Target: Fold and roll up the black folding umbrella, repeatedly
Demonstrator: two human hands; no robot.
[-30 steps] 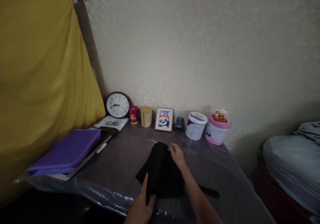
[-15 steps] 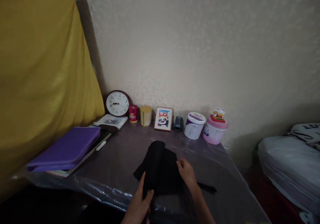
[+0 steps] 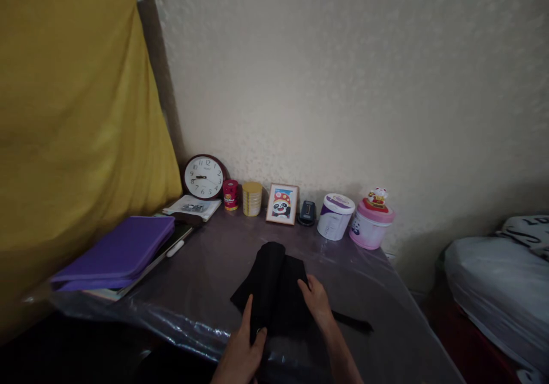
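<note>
1. The soft black fabric bundle (image 3: 268,281), with one thick rounded fold, lies at the near middle of the grey-brown, plastic-covered surface (image 3: 206,281).
2. Left hand (image 3: 240,352): its grip is clamped on the near end of the bundle; this end should be held steady.
3. Right hand (image 3: 317,303): fingers touch the right edge, but I cannot tell if the grip is pinching. Light, even tension would help against wrinkles.
</note>
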